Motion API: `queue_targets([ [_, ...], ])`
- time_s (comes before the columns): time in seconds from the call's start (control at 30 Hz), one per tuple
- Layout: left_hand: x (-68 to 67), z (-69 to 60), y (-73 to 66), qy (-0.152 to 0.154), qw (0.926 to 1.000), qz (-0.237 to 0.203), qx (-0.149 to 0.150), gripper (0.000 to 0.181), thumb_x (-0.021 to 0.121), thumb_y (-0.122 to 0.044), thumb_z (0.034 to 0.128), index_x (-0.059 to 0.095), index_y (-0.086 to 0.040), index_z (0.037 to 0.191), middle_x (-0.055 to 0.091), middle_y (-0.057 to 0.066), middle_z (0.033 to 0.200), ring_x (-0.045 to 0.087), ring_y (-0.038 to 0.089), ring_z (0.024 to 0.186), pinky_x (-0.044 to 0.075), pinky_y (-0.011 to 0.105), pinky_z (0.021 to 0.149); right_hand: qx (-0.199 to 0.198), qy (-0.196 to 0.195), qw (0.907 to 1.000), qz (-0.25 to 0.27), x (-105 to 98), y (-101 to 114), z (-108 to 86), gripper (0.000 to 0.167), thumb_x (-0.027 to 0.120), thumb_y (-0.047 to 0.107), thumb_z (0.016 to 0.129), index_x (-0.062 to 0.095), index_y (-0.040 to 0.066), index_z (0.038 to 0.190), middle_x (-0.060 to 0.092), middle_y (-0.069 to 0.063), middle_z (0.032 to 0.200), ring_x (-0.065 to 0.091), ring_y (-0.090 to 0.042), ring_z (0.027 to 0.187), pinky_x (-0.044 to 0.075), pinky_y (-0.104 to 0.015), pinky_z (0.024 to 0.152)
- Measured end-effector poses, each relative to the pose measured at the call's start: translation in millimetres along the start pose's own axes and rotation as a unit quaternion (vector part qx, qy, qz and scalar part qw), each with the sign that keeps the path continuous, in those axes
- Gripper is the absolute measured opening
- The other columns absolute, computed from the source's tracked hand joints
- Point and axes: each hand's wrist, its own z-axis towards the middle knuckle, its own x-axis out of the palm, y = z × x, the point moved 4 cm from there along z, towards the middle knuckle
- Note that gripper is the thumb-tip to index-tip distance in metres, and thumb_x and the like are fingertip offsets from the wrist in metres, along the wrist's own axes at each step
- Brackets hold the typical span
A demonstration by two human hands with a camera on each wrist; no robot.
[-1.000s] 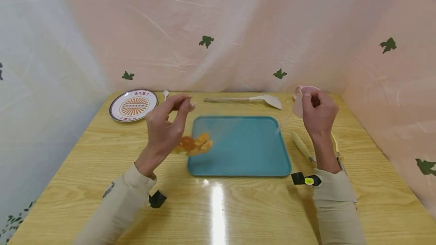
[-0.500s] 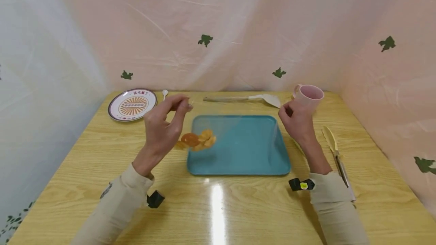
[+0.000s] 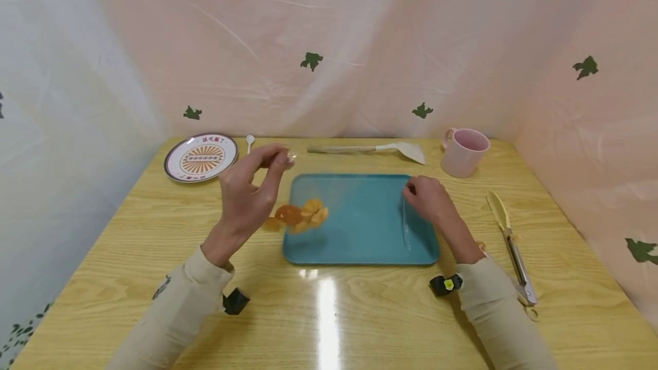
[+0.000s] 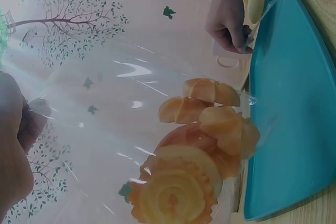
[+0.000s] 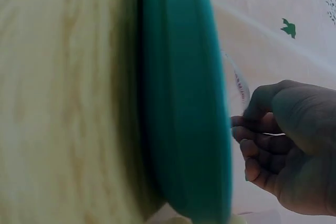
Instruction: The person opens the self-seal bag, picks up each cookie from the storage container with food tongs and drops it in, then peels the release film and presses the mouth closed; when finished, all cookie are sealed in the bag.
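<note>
My left hand [image 3: 248, 194] pinches the top of a clear plastic bag [image 4: 134, 71] between thumb and fingers. Low in the bag sit orange and yellow food-like pieces [image 4: 176, 192], one a ridged round, others petal-shaped; it hangs over the left edge of the teal tray [image 3: 365, 238]. Above the tray's right side, my right hand [image 3: 432, 203] pinches a thin clear plastic strip [image 3: 405, 227] that dangles down. Small reddish print shows on this strip in the right wrist view. The bag's outline is hard to make out in the head view.
Behind the tray lies a spatula [image 3: 367, 148] with a wooden handle. A pink mug [image 3: 462, 156] stands at the back right, and metal tongs [image 3: 511, 247] with yellow tips lie right. At the back left are a patterned plate [image 3: 200, 157] and a small white spoon [image 3: 249, 141].
My right hand has moved left and down from in front of the mug to over the tray's right edge, bringing the strip along. The left hand and bag stay nearly in place.
</note>
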Motion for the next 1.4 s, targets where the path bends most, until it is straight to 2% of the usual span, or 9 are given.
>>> queue_targets([
  [0.17,-0.8,-1.2,0.6,-0.005,1.0,0.002,0.003,0.011,0.07,0.014,0.0896,0.073,0.009,0.099,0.075,0.016,0.084,0.073,0.031,0.075,0.054,0.017,0.082,-0.013,0.035,0.9992,-0.012,2.7,-1.7,1.6,0.023,0.056,0.003,0.096,0.069,0.002,0.077,0.054,-0.005,0.067,0.049,-0.02,0.06,0.039,-0.035,0.058],
  [0.3,-1.2,-1.9,1.1,-0.008,1.0,0.001,0.004,0.006,0.069,0.006,0.0946,0.073,0.009,0.099,0.075,0.016,0.084,0.073,0.031,0.074,0.054,0.017,0.081,-0.03,0.057,0.9977,-0.019,3.7,-3.8,2.2,0.024,0.056,0.003,0.096,0.07,0.004,0.077,0.051,-0.003,0.065,0.046,-0.019,0.061,0.037,-0.034,0.058],
  [0.4,-1.1,-2.3,1.5,-0.009,0.9999,-0.001,0.006,0.011,0.068,-0.001,0.0983,0.073,0.009,0.098,0.075,0.016,0.084,0.073,0.031,0.074,0.054,0.017,0.081,-0.033,0.07,0.9967,-0.023,3.5,-4.6,2.4,0.022,0.057,0.004,0.096,0.073,0.003,0.081,0.052,-0.004,0.067,0.047,-0.019,0.062,0.038,-0.034,0.059],
  [0.6,-0.6,-2.1,1.8,-0.009,0.9999,-0.003,0.007,0.011,0.067,-0.001,0.0985,0.073,0.008,0.098,0.075,0.016,0.083,0.073,0.031,0.073,0.054,0.017,0.081,-0.024,0.101,0.9941,-0.032,4.8,-4.2,2.4,0.018,0.061,0.006,0.096,0.076,-0.004,0.098,0.069,-0.012,0.085,0.059,-0.023,0.073,0.052,-0.041,0.066],
  [0.8,-0.2,-1.7,2.1,-0.008,0.9999,-0.007,0.005,0.008,0.068,0.002,0.097,0.073,0.009,0.098,0.075,0.018,0.083,0.073,0.031,0.073,0.054,0.018,0.081,0.001,0.122,0.9923,-0.022,7.8,-5.0,2.2,0.018,0.064,0.005,0.093,0.068,-0.007,0.106,0.068,-0.017,0.091,0.063,-0.027,0.078,0.056,-0.046,0.071],
  [0.9,-0.2,-1.7,2.5,-0.008,0.9999,-0.008,0.004,0.013,0.068,-0.003,0.0994,0.073,0.008,0.097,0.075,0.017,0.082,0.073,0.031,0.073,0.055,0.017,0.081,0.007,0.127,0.9916,-0.02,9.2,-5.1,1.0,0.018,0.064,0.005,0.093,0.065,-0.006,0.107,0.067,-0.016,0.09,0.062,-0.028,0.076,0.055,-0.045,0.069],
  [1.03,0.0,-1.9,2.7,-0.008,0.9999,-0.007,0.003,0.021,0.066,-0.01,0.1025,0.073,0.008,0.097,0.075,0.016,0.083,0.073,0.031,0.073,0.055,0.017,0.081,-0.011,0.122,0.9917,-0.037,10.0,-3.6,0.6,0.016,0.059,0.005,0.096,0.067,-0.005,0.106,0.067,-0.015,0.089,0.061,-0.026,0.075,0.054,-0.045,0.07],
  [1.23,-0.4,-1.7,2.3,-0.006,1.0,-0.005,0.002,0.006,0.069,0.007,0.0937,0.073,0.008,0.097,0.075,0.016,0.083,0.073,0.031,0.073,0.055,0.018,0.081,-0.029,0.118,0.9918,-0.041,9.4,-2.8,1.8,0.021,0.051,0.008,0.102,0.069,-0.003,0.099,0.063,-0.01,0.08,0.057,-0.024,0.071,0.051,-0.042,0.067],
  [1.4,-1.1,-1.5,2.2,-0.003,1.0,-0.005,0.001,0.006,0.069,0.006,0.0945,0.073,0.008,0.098,0.075,0.016,0.083,0.073,0.031,0.073,0.054,0.018,0.081,-0.028,0.123,0.9912,-0.04,6.7,-2.4,2.3,0.024,0.051,0.011,0.105,0.068,0.001,0.091,0.056,-0.006,0.072,0.053,-0.022,0.066,0.046,-0.038,0.063],
])
